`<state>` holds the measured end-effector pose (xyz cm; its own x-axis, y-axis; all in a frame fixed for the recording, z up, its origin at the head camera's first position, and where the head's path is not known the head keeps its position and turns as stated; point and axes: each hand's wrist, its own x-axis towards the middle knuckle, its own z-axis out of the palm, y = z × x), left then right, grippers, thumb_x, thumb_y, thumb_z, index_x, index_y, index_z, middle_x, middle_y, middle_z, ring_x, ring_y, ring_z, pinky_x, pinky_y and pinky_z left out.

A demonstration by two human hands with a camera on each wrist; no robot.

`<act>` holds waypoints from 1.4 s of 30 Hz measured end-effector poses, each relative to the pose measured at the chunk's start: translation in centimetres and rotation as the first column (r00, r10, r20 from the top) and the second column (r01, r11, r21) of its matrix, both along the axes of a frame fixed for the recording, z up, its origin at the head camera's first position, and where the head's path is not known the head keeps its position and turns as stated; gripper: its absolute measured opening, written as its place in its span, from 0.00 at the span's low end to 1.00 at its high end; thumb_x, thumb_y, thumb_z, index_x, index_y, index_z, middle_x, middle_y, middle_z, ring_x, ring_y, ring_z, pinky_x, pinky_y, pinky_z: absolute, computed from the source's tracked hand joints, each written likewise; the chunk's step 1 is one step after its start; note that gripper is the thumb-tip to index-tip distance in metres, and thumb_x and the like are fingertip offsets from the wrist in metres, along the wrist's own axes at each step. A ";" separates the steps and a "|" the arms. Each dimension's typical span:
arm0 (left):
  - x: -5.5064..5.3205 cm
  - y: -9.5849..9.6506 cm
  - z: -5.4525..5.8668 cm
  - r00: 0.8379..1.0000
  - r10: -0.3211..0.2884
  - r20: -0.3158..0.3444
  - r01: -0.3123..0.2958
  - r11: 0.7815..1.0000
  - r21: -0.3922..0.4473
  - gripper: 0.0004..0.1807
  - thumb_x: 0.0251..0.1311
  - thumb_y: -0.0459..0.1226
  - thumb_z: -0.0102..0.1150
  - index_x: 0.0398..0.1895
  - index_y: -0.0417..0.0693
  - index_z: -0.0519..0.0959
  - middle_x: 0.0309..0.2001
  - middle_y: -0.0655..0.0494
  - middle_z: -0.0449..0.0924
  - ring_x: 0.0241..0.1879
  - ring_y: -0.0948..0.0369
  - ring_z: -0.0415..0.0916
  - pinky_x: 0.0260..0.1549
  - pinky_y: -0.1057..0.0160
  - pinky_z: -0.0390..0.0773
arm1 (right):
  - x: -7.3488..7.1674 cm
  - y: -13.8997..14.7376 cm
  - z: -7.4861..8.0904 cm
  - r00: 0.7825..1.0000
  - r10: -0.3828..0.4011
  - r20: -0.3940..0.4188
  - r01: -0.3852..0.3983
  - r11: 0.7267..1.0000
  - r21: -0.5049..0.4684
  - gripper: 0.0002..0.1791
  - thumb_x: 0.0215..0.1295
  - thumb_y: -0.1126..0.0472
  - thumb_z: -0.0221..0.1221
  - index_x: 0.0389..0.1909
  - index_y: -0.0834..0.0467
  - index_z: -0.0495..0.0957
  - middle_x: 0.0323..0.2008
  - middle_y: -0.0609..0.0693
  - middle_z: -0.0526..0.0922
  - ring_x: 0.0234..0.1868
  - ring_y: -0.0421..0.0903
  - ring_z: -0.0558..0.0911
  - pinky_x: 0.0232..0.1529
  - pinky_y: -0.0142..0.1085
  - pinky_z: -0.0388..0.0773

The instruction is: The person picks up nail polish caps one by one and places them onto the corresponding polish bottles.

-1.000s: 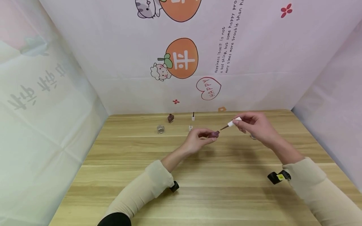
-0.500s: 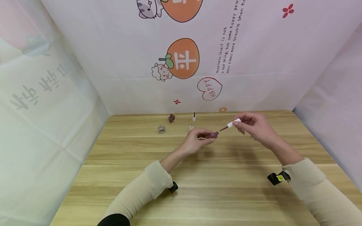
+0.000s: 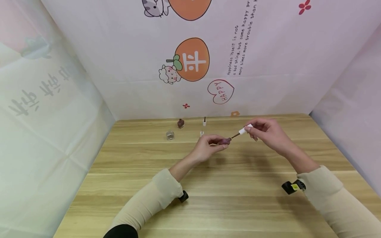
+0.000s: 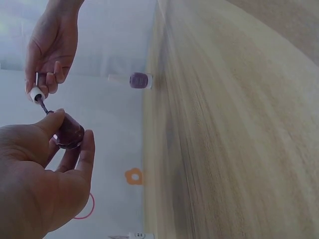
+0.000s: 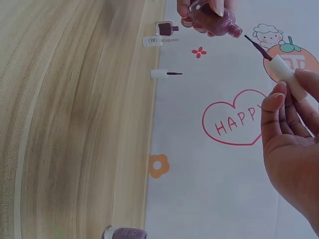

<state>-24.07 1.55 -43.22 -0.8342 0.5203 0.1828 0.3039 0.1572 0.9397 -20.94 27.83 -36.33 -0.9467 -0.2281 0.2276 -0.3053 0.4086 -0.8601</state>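
Observation:
My left hand (image 3: 208,147) holds a small mauve nail polish bottle (image 3: 224,141) between thumb and fingers, above the table. The bottle is tilted, its uncapped neck facing right. With thumb and fingers my right hand (image 3: 269,134) pinches a white nail polish cap (image 3: 245,129), whose dark brush (image 5: 258,48) points down-left at the bottle's mouth. In the right wrist view a small gap separates the brush tip from the threaded neck (image 5: 235,31). The left wrist view shows the bottle (image 4: 70,133) gripped near its neck and base.
On the wooden table (image 3: 208,205), a clear glass bottle (image 3: 170,135) and a dark open bottle (image 3: 180,123) stand at the back left. Two white brush caps (image 3: 204,123) stand brush-up near the middle. A capped purple bottle (image 4: 139,80) stands by my right hand. A printed cloth (image 3: 134,66) hangs behind.
The brush tip has shifted slightly down and left toward the bottle's neck. Both hands keep their holds and have otherwise barely moved.

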 end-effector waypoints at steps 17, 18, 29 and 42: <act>0.1 -0.1 0.1 1.000 -0.005 0.015 0.005 1.000 0.012 0.09 0.66 0.39 0.69 0.47 0.50 0.88 0.43 0.64 0.87 0.44 0.66 0.82 0.41 0.68 0.83 | 0.0 -0.3 0.0 0.999 0.026 -0.019 -0.025 0.999 0.047 0.10 0.75 0.56 0.62 0.47 0.59 0.84 0.30 0.58 0.80 0.26 0.50 0.76 0.25 0.37 0.75; 0.1 -0.1 0.1 1.000 -0.006 0.017 0.006 1.000 0.014 0.09 0.66 0.39 0.69 0.47 0.50 0.88 0.43 0.64 0.87 0.44 0.66 0.82 0.41 0.67 0.84 | 0.0 -0.3 0.0 1.000 0.025 -0.016 -0.024 0.999 0.046 0.10 0.74 0.56 0.62 0.46 0.59 0.84 0.30 0.58 0.80 0.26 0.49 0.76 0.25 0.37 0.75; 0.2 0.0 0.2 1.000 -0.021 0.016 0.020 0.999 0.037 0.10 0.65 0.38 0.69 0.48 0.48 0.88 0.43 0.62 0.88 0.43 0.65 0.83 0.42 0.66 0.84 | 0.0 -0.8 -0.2 1.000 0.025 -0.011 -0.025 0.999 0.037 0.08 0.74 0.57 0.63 0.45 0.57 0.84 0.28 0.57 0.79 0.25 0.51 0.75 0.23 0.37 0.73; 0.2 -0.1 0.2 0.999 -0.026 0.022 0.025 0.999 0.038 0.10 0.65 0.38 0.69 0.48 0.48 0.88 0.43 0.62 0.88 0.43 0.66 0.83 0.42 0.67 0.84 | 0.0 -1.1 -0.5 0.999 0.050 -0.006 -0.050 0.998 0.026 0.08 0.73 0.57 0.63 0.43 0.57 0.84 0.26 0.58 0.78 0.25 0.57 0.74 0.21 0.37 0.70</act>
<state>-23.85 1.46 -43.04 -0.8249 0.5345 0.1843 0.2863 0.1139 0.9513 -20.91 26.75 -36.83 -0.9324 -0.2809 0.2274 -0.3316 0.4145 -0.8475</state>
